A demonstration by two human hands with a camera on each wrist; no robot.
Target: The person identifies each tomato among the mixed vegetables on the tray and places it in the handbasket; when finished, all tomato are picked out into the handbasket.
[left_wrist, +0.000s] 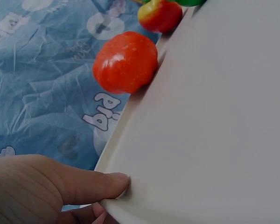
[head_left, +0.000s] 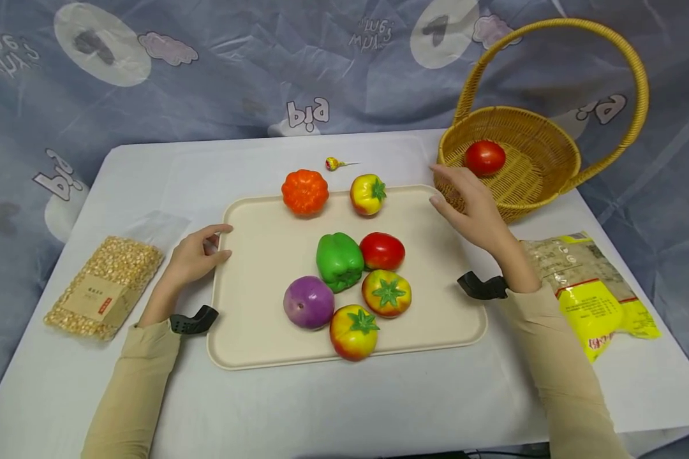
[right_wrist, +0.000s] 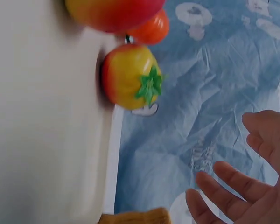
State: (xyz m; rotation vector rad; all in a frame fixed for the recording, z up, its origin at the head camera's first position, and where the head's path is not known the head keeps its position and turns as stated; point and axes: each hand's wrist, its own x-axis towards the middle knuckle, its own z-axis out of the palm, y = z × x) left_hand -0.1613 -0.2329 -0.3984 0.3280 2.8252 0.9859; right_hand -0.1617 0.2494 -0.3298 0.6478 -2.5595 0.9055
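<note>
My left hand [head_left: 194, 255] grips the left edge of a beige tray [head_left: 252, 255]; in the left wrist view the thumb [left_wrist: 114, 183] lies over the rim and the fingers go below it. My right hand [head_left: 473, 207] is raised by the tray's far right corner, next to the wicker basket [head_left: 513, 118], fingers extended and holding nothing. A red tomato [head_left: 485, 158] lies in the basket. On the tray are a green bell pepper [head_left: 340, 261], another red tomato [head_left: 382, 251], a round purple eggplant [head_left: 309, 302] and two yellow-red fruits [head_left: 353, 333] with green leaf tops.
An orange pumpkin [head_left: 305, 192] and a yellow-red fruit [head_left: 368, 194] sit at the tray's far rim. Behind them lies a lollipop [head_left: 334, 164]. A bag of corn kernels [head_left: 109, 287] is at the left, and a yellow-clear packet [head_left: 594, 290] at the right, beside the right forearm.
</note>
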